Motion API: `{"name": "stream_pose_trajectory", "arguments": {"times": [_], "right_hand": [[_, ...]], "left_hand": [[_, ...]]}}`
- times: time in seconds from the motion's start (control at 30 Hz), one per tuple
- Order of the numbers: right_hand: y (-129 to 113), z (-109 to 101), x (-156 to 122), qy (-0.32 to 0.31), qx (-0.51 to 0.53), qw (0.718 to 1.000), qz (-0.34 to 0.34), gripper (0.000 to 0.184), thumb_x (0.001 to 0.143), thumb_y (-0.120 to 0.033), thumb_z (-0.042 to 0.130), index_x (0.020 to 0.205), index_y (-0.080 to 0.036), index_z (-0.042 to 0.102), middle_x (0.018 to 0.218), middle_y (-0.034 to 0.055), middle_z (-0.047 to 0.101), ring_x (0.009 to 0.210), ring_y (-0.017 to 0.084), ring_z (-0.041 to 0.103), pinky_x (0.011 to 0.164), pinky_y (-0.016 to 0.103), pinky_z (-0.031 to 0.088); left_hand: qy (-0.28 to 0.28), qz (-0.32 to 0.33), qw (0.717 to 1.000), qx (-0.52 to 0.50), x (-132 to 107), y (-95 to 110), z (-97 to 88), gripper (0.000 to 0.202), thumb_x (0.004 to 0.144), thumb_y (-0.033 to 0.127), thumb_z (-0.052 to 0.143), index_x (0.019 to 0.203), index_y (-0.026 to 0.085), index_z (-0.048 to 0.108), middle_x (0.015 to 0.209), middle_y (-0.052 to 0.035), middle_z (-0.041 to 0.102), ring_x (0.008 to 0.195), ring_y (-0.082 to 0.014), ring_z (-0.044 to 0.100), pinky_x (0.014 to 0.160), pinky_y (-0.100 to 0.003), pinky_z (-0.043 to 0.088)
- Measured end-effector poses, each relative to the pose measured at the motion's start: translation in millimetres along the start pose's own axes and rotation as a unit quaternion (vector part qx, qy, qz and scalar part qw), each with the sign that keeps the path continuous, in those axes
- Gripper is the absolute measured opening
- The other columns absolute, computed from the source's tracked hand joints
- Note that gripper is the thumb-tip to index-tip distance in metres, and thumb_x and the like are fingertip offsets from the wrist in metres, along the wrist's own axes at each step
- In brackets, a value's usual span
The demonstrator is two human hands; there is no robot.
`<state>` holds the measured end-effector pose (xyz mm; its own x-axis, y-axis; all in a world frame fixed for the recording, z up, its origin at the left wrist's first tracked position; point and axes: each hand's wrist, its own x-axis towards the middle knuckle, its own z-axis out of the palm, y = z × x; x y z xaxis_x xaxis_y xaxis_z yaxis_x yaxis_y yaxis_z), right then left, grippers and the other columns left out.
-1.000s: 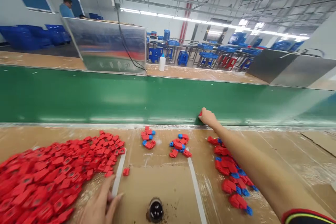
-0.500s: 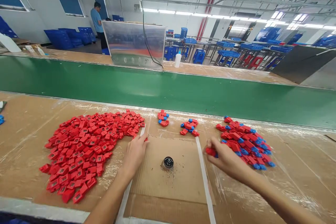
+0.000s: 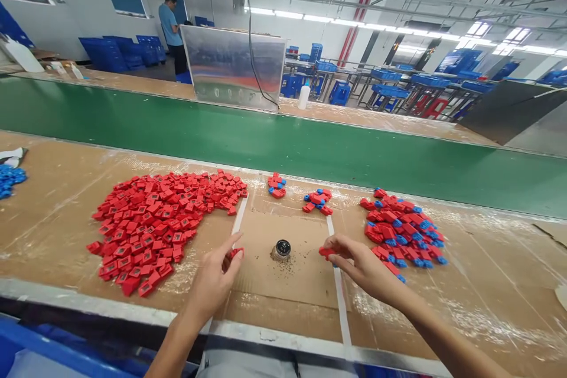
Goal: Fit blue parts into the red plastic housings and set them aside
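Between thumb and fingers, my left hand [image 3: 215,271] pinches a small red plastic block [image 3: 236,253], left of a round black-topped piece [image 3: 282,248] on a cardboard sheet [image 3: 266,283]. On the other side, my right hand [image 3: 354,260] grips a red-and-blue block [image 3: 326,253], its blue part mostly hidden by the fingers. A broad pile of red blocks [image 3: 150,218] lies to the left. Right of my right hand lies a heap of red-and-blue blocks [image 3: 405,230]. Two small clusters of red-and-blue blocks, one in the middle [image 3: 277,185] and another [image 3: 318,201], lie behind the cardboard.
White tape strips [image 3: 340,295] flank the cardboard. A green belt [image 3: 248,136] runs behind the table. Blue pieces [image 3: 11,179] lie at the far left. A metal panel [image 3: 233,68] and a white bottle [image 3: 303,96] stand beyond; a person [image 3: 172,32] stands farther back.
My right hand has moved left, from beside the heap to the cardboard's right edge, with the red-and-blue block. My left hand is lower in view, its red block now showing. The camera has tilted down.
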<state>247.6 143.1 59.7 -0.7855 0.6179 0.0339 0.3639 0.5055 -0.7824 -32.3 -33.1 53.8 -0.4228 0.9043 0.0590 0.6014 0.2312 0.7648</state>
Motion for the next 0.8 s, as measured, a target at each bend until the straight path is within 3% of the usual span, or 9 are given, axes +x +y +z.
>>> {"name": "stream_pose_trajectory", "arguments": {"times": [0.1, 0.23, 0.33, 0.43, 0.57, 0.8], "right_hand": [[-15.8, 6.1, 9.6, 0.017, -0.024, 0.999, -0.023, 0.027, 0.095, -0.032, 0.054, 0.119, -0.021, 0.054, 0.104, 0.0071, 0.067, 0.089, 0.02, 0.063, 0.08, 0.036, 0.051], [-30.8, 18.8, 23.4, 0.019, -0.096, 0.992, -0.074, 0.019, 0.095, -0.03, 0.056, 0.11, -0.02, 0.06, 0.103, 0.007, 0.068, 0.088, 0.021, 0.064, 0.081, 0.038, 0.051], [-37.3, 26.6, 30.9, 0.025, -0.12, 0.984, -0.128, 0.017, 0.097, -0.028, 0.053, 0.109, -0.02, 0.062, 0.103, 0.0078, 0.067, 0.093, 0.022, 0.064, 0.08, 0.037, 0.052], [-41.7, 31.4, 35.1, 0.032, -0.14, 0.976, -0.165, 0.018, 0.099, -0.026, 0.05, 0.109, -0.02, 0.064, 0.102, 0.0081, 0.066, 0.092, 0.021, 0.064, 0.079, 0.035, 0.052], [-44.0, 34.2, 38.6, 0.031, -0.161, 0.97, -0.181, 0.016, 0.098, -0.021, 0.052, 0.107, -0.02, 0.065, 0.098, 0.0071, 0.066, 0.085, 0.02, 0.064, 0.074, 0.031, 0.051], [-42.4, 35.1, 43.3, -0.015, -0.2, 0.962, -0.184, 0.015, 0.093, -0.013, 0.059, 0.104, -0.019, 0.067, 0.096, 0.0062, 0.064, 0.083, 0.02, 0.063, 0.073, 0.031, 0.05]], "left_hand": [[-0.063, -0.026, 0.989, -0.13, -14.4, 5.0, 12.2, 0.035, 0.093, 0.042, 0.049, 0.112, 0.018, 0.066, 0.083, -0.0039, 0.065, 0.073, -0.0174, 0.058, 0.065, -0.026, 0.045], [-0.102, -0.064, 0.958, -0.26, -25.6, 8.3, 34.1, 0.033, 0.088, 0.045, 0.059, 0.105, 0.016, 0.065, 0.064, 0.0039, 0.05, 0.057, -0.0122, 0.048, 0.053, -0.022, 0.037], [-0.094, -0.076, 0.949, -0.29, -26.7, 8.9, 48.7, 0.03, 0.084, 0.042, 0.066, 0.1, 0.016, 0.065, 0.06, 0.0064, 0.044, 0.054, -0.0104, 0.044, 0.05, -0.02, 0.035], [-0.103, -0.093, 0.93, -0.34, -24.8, 9.0, 58.1, 0.03, 0.081, 0.036, 0.068, 0.105, 0.017, 0.064, 0.064, 0.0057, 0.047, 0.056, -0.0113, 0.049, 0.052, -0.021, 0.041], [-0.104, -0.105, 0.912, -0.382, -23.4, 8.7, 62.5, 0.029, 0.082, 0.033, 0.066, 0.106, 0.017, 0.062, 0.071, 0.0027, 0.054, 0.065, -0.014, 0.055, 0.059, -0.024, 0.049], [-0.115, -0.085, 0.916, -0.376, -26.1, 3.5, 65.2, 0.021, 0.083, 0.028, 0.064, 0.101, 0.017, 0.062, 0.068, 0.0039, 0.053, 0.063, -0.012, 0.052, 0.059, -0.022, 0.046]]}}
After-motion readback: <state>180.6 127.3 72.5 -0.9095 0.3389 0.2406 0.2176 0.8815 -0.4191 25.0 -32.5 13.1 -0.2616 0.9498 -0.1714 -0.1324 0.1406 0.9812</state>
